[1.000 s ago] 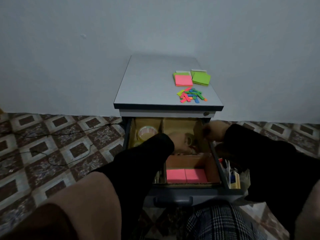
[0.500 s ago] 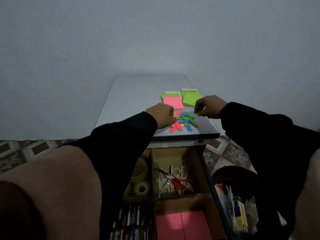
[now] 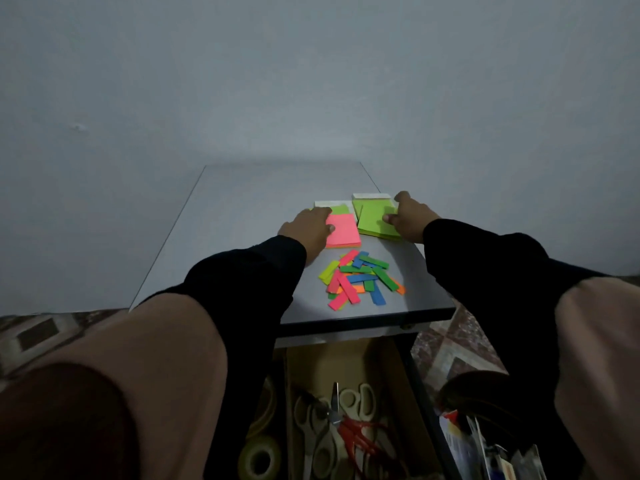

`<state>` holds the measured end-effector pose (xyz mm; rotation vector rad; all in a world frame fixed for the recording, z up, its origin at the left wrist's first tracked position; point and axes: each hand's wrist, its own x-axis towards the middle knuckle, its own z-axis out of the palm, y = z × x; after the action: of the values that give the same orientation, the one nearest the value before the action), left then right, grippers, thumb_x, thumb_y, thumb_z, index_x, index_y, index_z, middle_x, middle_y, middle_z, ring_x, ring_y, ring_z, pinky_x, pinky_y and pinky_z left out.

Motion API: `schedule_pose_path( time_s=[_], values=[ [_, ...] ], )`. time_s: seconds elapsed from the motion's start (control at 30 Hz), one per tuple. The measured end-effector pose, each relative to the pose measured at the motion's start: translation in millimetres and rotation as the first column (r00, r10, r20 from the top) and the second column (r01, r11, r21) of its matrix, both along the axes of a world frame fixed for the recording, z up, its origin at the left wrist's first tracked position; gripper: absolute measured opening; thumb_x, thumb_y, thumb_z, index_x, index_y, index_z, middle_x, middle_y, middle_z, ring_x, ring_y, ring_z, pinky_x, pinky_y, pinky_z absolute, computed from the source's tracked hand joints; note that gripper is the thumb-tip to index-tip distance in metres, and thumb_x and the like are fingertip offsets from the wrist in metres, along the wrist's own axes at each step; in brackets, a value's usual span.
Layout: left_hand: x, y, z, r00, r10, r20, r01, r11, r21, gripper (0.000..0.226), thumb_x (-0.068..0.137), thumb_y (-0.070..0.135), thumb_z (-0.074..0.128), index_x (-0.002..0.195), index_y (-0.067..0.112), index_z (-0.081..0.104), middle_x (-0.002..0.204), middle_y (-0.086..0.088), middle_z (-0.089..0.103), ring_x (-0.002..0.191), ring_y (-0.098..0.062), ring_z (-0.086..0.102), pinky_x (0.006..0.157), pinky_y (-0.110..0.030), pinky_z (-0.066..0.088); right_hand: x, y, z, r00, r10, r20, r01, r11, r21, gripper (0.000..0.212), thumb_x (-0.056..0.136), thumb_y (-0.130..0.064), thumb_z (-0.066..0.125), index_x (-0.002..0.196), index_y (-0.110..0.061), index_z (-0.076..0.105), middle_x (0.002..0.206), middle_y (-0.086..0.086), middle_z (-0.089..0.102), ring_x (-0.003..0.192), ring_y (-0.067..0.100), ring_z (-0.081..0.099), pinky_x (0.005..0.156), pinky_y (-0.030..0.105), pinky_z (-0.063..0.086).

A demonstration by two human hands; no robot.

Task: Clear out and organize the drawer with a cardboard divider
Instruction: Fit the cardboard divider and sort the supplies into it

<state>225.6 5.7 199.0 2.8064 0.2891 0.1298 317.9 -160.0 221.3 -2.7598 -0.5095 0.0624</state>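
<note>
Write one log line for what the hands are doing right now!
left hand: grips pink sticky-note pad | right hand: grips green sticky-note pad | both pads: on grey cabinet top | colourful paper strips: untouched

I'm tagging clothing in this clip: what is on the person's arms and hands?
Both forearms wear long black sleeves reaching the wrists. Nearer the camera, a loose tan-pink layer covers the upper arms, with a dark reddish-brown patch at the lower left. The left hand and right hand are bare: no gloves, rings or watch visible.
</note>
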Motion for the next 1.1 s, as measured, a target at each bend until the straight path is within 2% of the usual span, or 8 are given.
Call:
schedule_pose_path(
  time_s=[0.17, 0.33, 0.5, 0.6, 0.67, 0.77, 0.97, 1.1],
  values=[
    [6.7, 0.9, -6.9, 0.999, 0.044, -0.001, -0.044, 0.991, 0.129, 0.055, 0.096, 0.038, 0.045, 0.142, 0.012, 0.029, 0.143, -0.013, 0.034, 0.132, -0.030, 0.032, 0.101, -0.045, 0.032, 9.5, -1.4, -9.8, 0.995, -0.038, -0.090, 0.037, 0.999, -0.010, 0.072, 0.092, -0.025, 0.057, 0.145, -0.001, 0.014, 0.139, 0.027, 0.041, 0.127, 0.039, 0.043, 0.100, 0.038, 0.036],
    [0.5, -2.0, 0.7, 0.975, 0.074, 0.209, -0.090, 0.994, 0.070, 0.054, 0.086, 0.031, 0.064, 0.130, 0.008, 0.042, 0.130, -0.013, 0.037, 0.115, -0.031, 0.047, 0.089, -0.038, 0.039, 13.0, -0.3, -9.0, 0.994, -0.046, -0.097, 0.048, 0.999, 0.017, 0.089, 0.086, -0.023, 0.066, 0.149, -0.005, 0.006, 0.148, 0.024, 0.027, 0.134, 0.039, 0.034, 0.107, 0.041, 0.030],
    [-9.4, -2.5, 8.1, 0.941, 0.135, 0.310, -0.106, 0.988, -0.109, 0.032, 0.090, 0.016, 0.056, 0.121, 0.010, 0.046, 0.121, -0.012, 0.049, 0.106, -0.030, 0.052, 0.079, -0.033, 0.038, 10.2, 2.2, -4.2, 0.994, -0.106, -0.022, 0.105, 0.992, -0.064, 0.074, 0.082, -0.030, 0.070, 0.140, -0.004, 0.032, 0.140, 0.021, 0.037, 0.130, 0.037, 0.037, 0.105, 0.038, 0.034],
    [-15.9, 0.2, 17.5, 0.929, 0.168, 0.331, -0.117, 0.979, -0.170, 0.025, 0.093, 0.015, 0.051, 0.117, 0.009, 0.051, 0.117, -0.014, 0.056, 0.106, -0.031, 0.052, 0.078, -0.032, 0.036, 7.1, -2.7, 2.0, 0.992, -0.121, 0.032, 0.115, 0.983, 0.140, 0.046, 0.085, -0.019, 0.068, 0.124, 0.000, 0.054, 0.128, 0.021, 0.053, 0.118, 0.035, 0.051, 0.095, 0.036, 0.044],
    [-22.1, 0.7, 24.5, 0.922, 0.176, 0.344, -0.116, 0.976, -0.187, 0.022, 0.094, 0.014, 0.049, 0.115, 0.008, 0.053, 0.115, -0.015, 0.058, 0.105, -0.032, 0.053, 0.078, -0.032, 0.037, 3.7, -6.6, 7.5, 0.992, -0.130, 0.006, 0.120, 0.936, 0.332, 0.031, 0.086, -0.015, 0.066, 0.113, 0.000, 0.063, 0.112, 0.019, 0.063, 0.097, 0.032, 0.061, 0.075, 0.030, 0.052],
    [-37.7, -1.4, 41.6, 0.912, 0.172, 0.373, -0.104, 0.975, -0.196, 0.020, 0.094, 0.014, 0.047, 0.111, 0.008, 0.056, 0.111, -0.016, 0.058, 0.101, -0.032, 0.054, 0.076, -0.031, 0.037, -11.8, -16.0, 22.6, 0.993, -0.121, 0.011, 0.101, 0.875, 0.473, 0.021, 0.086, -0.011, 0.064, 0.103, 0.001, 0.066, 0.087, 0.012, 0.059, 0.074, 0.025, 0.056, 0.039, 0.012, 0.042],
    [-86.3, -13.8, 72.8, 0.927, 0.098, 0.362, -0.006, 0.969, -0.248, 0.014, 0.089, 0.014, 0.055, 0.102, 0.008, 0.060, 0.100, -0.017, 0.063, 0.082, -0.033, 0.061, 0.077, -0.042, 0.052, -60.3, -40.3, 57.1, 0.999, -0.022, 0.044, -0.004, 0.856, 0.517, 0.016, 0.086, -0.002, 0.061, 0.101, 0.004, 0.063, 0.085, 0.013, 0.056, 0.065, 0.026, 0.053, 0.054, 0.026, 0.047],
    [-128.7, -27.6, 84.1, 0.963, 0.049, 0.266, 0.013, 0.974, -0.226, 0.014, 0.085, 0.017, 0.063, 0.098, 0.014, 0.065, 0.089, -0.005, 0.060, 0.087, -0.023, 0.058, 0.073, -0.026, 0.042, -98.6, -63.6, 66.4, 0.996, 0.082, 0.022, -0.082, 0.871, 0.484, 0.012, 0.085, 0.001, 0.060, 0.096, -0.005, 0.062, 0.087, 0.013, 0.056, 0.055, 0.018, 0.050, 0.041, 0.017, 0.047]
  ],
)
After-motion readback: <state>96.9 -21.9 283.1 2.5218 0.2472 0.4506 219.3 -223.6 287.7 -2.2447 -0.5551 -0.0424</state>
